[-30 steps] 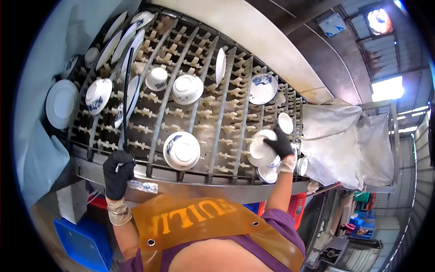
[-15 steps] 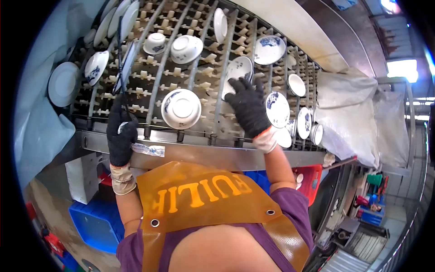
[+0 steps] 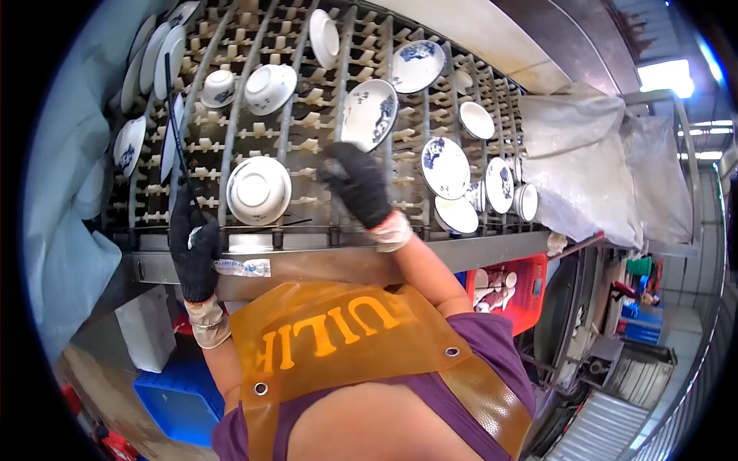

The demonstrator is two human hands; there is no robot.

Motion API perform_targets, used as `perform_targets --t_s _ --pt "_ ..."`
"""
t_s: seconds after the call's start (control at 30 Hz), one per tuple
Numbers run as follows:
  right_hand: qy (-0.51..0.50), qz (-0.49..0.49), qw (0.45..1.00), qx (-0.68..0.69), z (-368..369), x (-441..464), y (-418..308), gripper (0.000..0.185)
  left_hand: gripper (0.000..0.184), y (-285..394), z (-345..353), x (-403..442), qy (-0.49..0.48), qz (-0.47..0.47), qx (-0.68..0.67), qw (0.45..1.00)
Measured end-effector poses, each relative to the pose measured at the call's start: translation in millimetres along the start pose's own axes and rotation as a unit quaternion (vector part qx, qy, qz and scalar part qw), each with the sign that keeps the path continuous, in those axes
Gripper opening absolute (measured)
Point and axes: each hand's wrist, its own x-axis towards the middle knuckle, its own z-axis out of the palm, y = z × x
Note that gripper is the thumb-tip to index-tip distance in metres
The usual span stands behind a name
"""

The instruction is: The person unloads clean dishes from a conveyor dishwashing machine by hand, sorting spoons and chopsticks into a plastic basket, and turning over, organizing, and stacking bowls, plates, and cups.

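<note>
My left hand (image 3: 194,250), in a black glove, is closed around a thin black stick (image 3: 178,138) that points up over the rack. Blurred by motion, my right hand (image 3: 357,184) hovers over the peg rack (image 3: 307,201), its fingers partly curled and nothing visible in them. Just above it leans a blue-patterned plate (image 3: 369,115), apart from the fingers. An upturned white bowl (image 3: 259,190) lies between my hands. To the right of my right hand stand a patterned plate (image 3: 445,167) and a white dish (image 3: 457,215).
White plates (image 3: 169,63) lean at the rack's left end by a blue-grey curtain (image 3: 73,192). A metal edge (image 3: 323,260) runs along the front. Below are a red basket (image 3: 530,296) with cups and a blue crate (image 3: 178,399). Translucent sheeting (image 3: 576,169) hangs at the right.
My right hand has moved left from the right-hand dishes, letting go of the patterned plate now leaning above it. My left hand keeps the stick. Rack and dishes have shifted in view.
</note>
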Motion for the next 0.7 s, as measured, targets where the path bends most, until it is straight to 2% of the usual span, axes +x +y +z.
perform_targets --t_s 0.03,0.07,0.1,0.17,0.2,0.23,0.3,0.33,0.43,0.5,0.53,0.57,0.63,0.7 --pt "0.078 0.006 0.990 -0.115 -20 -6 25 0.032 0.059 2 1 0 -0.014 -0.001 0.011 1.000" --pt "0.166 0.023 0.974 -0.154 -47 -16 48 0.035 0.058 -5 0 0 -0.010 0.004 0.017 1.000" --pt "0.216 0.031 0.932 -0.290 -74 -25 75 0.043 0.058 -12 -2 1 -0.004 0.010 0.024 1.000" --pt "0.185 0.087 0.864 -0.460 -133 -52 127 0.054 0.057 -11 2 1 -0.020 0.010 0.022 1.000" --pt "0.114 0.255 0.883 -0.378 -155 -62 154 0.053 0.057 -9 4 0 -0.033 0.014 0.021 0.999" --pt "0.041 0.411 0.867 -0.280 -170 -67 173 0.051 0.057 -9 5 -1 -0.038 0.014 0.020 0.999" --pt "-0.058 0.388 0.895 -0.214 -189 -66 182 0.048 0.056 -8 11 -3 -0.040 -0.010 0.047 0.998" --pt "-0.064 0.368 0.898 -0.232 -188 -60 170 0.041 0.056 -14 9 -4 -0.047 -0.007 0.041 0.998" --pt "-0.040 0.349 0.926 -0.136 -179 -45 130 0.035 0.057 -10 18 -8 -0.037 -0.015 0.054 0.998" --pt "0.041 0.322 0.922 -0.211 -161 -35 101 0.033 0.058 -8 22 -9 -0.046 -0.022 0.043 0.998" --pt "0.079 0.302 0.930 -0.193 -155 -26 75 0.035 0.058 -6 24 -9 -0.043 -0.026 0.036 0.998" --pt "0.129 0.253 0.930 -0.234 -143 -25 71 0.032 0.059 -5 25 -9 -0.041 -0.032 0.030 0.998" --pt "0.184 0.236 0.938 -0.173 -127 -18 41 0.032 0.059 -5 27 -10 -0.031 -0.045 0.044 0.998" --pt "0.148 0.229 0.960 -0.060 -122 -32 40 0.034 0.060 -9 31 -14 -0.020 -0.063 0.052 0.996"
